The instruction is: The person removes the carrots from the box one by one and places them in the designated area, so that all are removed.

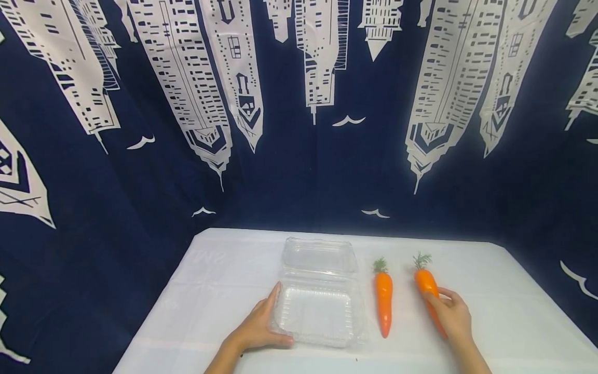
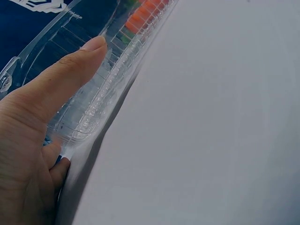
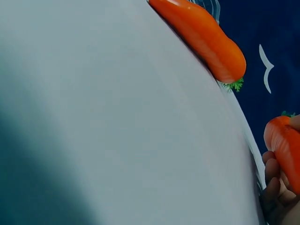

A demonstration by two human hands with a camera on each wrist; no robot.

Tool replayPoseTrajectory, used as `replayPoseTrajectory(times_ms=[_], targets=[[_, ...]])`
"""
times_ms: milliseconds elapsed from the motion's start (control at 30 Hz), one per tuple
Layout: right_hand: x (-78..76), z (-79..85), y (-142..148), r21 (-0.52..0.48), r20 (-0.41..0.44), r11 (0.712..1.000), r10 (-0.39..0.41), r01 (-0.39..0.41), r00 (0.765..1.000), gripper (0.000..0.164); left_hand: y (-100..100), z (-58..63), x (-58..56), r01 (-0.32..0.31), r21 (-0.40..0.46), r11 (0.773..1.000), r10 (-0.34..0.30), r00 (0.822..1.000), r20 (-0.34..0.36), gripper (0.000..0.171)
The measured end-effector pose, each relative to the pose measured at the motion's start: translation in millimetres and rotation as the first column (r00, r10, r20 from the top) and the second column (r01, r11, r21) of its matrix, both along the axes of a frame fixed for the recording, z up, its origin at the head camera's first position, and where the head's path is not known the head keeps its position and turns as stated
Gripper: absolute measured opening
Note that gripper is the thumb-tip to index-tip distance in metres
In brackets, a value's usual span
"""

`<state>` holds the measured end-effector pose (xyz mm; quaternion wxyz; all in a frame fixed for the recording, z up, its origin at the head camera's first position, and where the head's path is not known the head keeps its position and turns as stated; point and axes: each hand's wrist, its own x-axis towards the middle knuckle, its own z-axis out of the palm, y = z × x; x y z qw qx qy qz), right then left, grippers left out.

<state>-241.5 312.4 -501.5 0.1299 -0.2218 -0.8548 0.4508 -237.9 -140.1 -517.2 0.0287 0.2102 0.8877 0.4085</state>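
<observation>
A clear plastic clamshell container (image 1: 317, 314) lies with its lid (image 1: 320, 255) folded back, away from the person. My left hand (image 1: 265, 323) holds its near left corner, the thumb along the front wall and the fingers on the left side. In the left wrist view the thumb (image 2: 70, 70) lies against the ribbed clear wall (image 2: 101, 101). On the right, my right hand (image 1: 452, 312) grips an orange carrot (image 1: 426, 283) with a green leafy top, thumb on one side and fingers on the other. The right wrist view shows fingers (image 3: 272, 169) curled round this carrot (image 3: 285, 140).
Between the container and the right hand a second carrot (image 1: 384, 304) lies on the white table (image 1: 224, 270), its leafy top pointing away. A dark blue cloth (image 1: 289, 176) printed with white buildings and birds hangs behind the table's far edge.
</observation>
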Motion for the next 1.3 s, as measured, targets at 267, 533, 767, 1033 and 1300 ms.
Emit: replayPoseTrajectory(times_ms=[267,533,767,1033,1300], targets=[[-5.6,-0.7,2.7,0.037,0.016,0.999,0.016,-0.016,1.0,0.067,-1.9,-0.6,-0.2,0.003,0.003,1.0,-0.003,1.0,-0.009,0.129],[-9.2,1.2,1.3,0.118,0.068,0.99,0.067,-0.074,0.995,0.07,-3.4,-2.0,-0.7,0.001,0.012,1.0,0.0,1.0,-0.02,0.13],[-8.6,4.3,1.2,0.249,0.157,0.96,0.092,-0.13,0.983,0.078,-2.7,-1.8,0.0,-0.003,-0.006,1.0,0.003,1.0,-0.022,0.13],[-8.9,4.9,3.6,0.316,0.189,0.933,0.116,-0.172,0.975,0.08,-3.4,-2.2,2.0,-0.009,0.004,1.0,0.009,1.0,-0.01,0.129],[-9.1,2.0,12.5,0.312,0.189,0.937,0.1,-0.156,0.977,0.083,-2.0,-1.7,-1.6,0.012,0.009,1.0,-0.012,1.0,-0.021,0.132]])
